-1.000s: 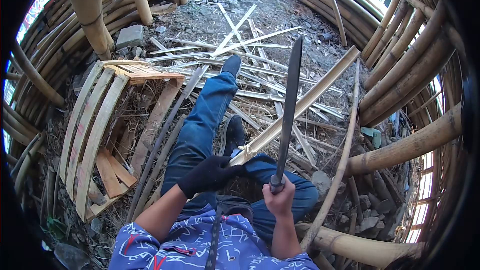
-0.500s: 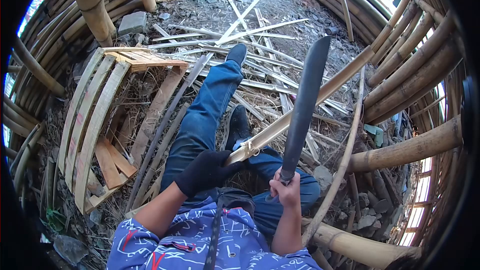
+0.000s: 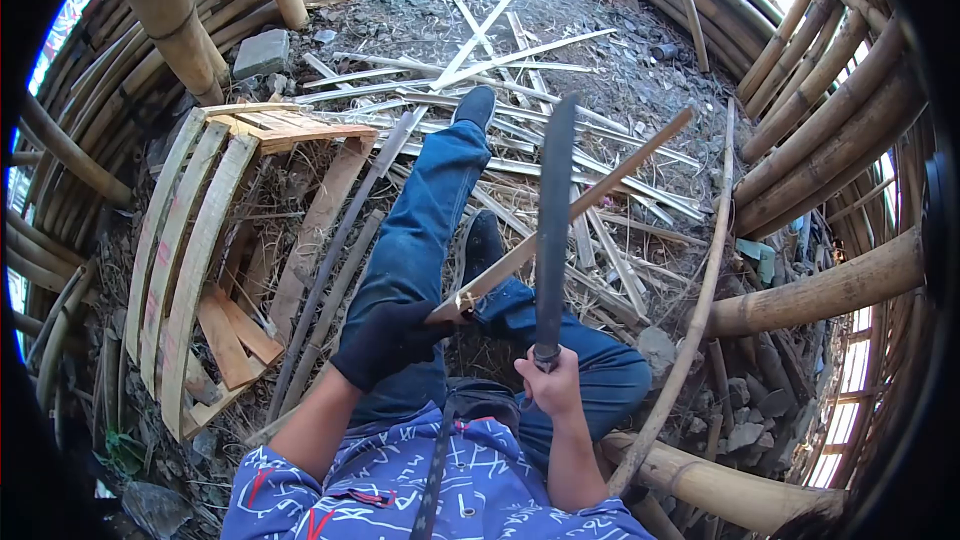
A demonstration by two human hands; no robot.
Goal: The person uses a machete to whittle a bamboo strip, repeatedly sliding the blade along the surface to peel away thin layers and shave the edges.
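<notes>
My left hand (image 3: 395,340), in a black glove, is closed around the near end of a split bamboo strip (image 3: 610,180). The strip slants up and away to the right, with a frayed spot just beyond the glove. Bare and closed, my right hand (image 3: 552,380) grips the handle of a machete (image 3: 555,230). Its broad dark blade points upward and crosses in front of the strip in this view. Both hands are above my lap, over my jeans.
Several loose bamboo strips (image 3: 490,65) lie crossed on the ground ahead. At left stands a slatted wooden crate (image 3: 185,270). Bamboo poles (image 3: 830,285) jut in from the right, and a thin pole (image 3: 712,280) runs beside my bent knee. A grey block (image 3: 262,54) sits at upper left.
The machete has swung left and a little lower, its blade now more upright. The bamboo strip has turned, showing a narrower side, and its far end has come nearer.
</notes>
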